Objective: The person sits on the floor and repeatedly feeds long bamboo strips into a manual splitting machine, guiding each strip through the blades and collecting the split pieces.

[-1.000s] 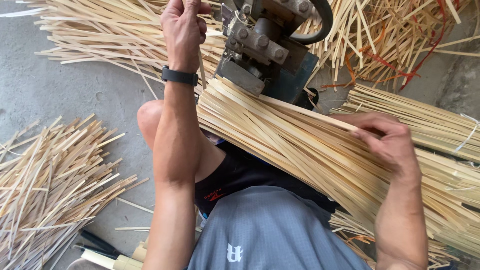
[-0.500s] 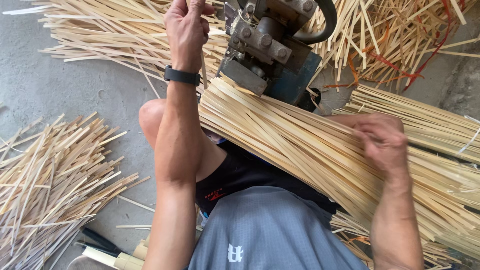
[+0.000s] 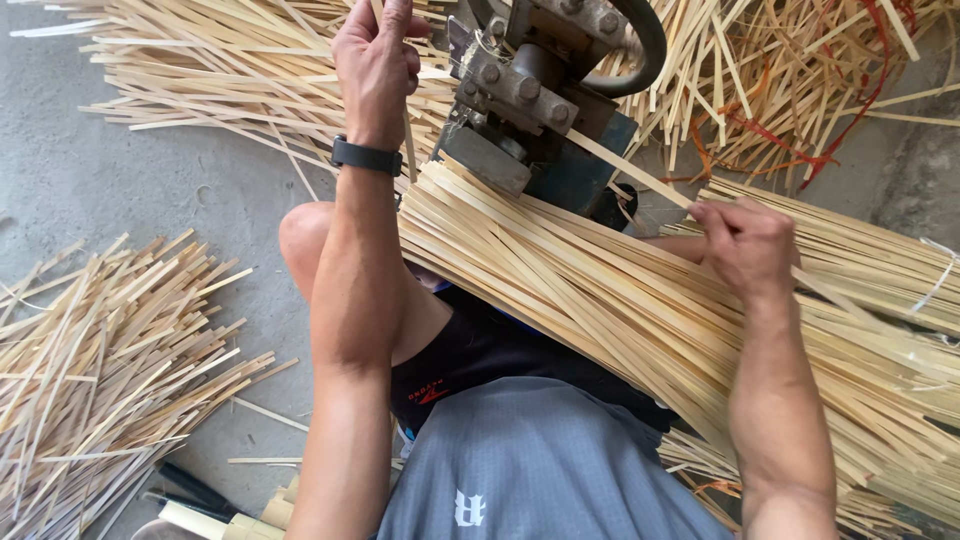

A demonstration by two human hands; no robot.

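A loose pile of bamboo strips (image 3: pixel 90 370) lies on the grey concrete floor (image 3: pixel 180 190) at the left. The left hand (image 3: pixel 378 60) is closed on a thin strip beside the metal machine (image 3: pixel 530 100). The right hand (image 3: pixel 745 245) pinches one slat (image 3: pixel 640 178) atop the big bundle (image 3: pixel 600 300) across the lap.

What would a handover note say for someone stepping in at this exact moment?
Left hand: raised by the machine, closed on a thin bamboo strip on its far side.
Right hand: pinching a single strip whose tip points into the machine.
Big bundle of strips lies across the lap, its end against the machine.
Loose strips pile lies on the floor to the left; more strips lie scattered behind the machine.
Done: cannot tell how many are processed.
Left: most of the lap bundle appears to be waiting.
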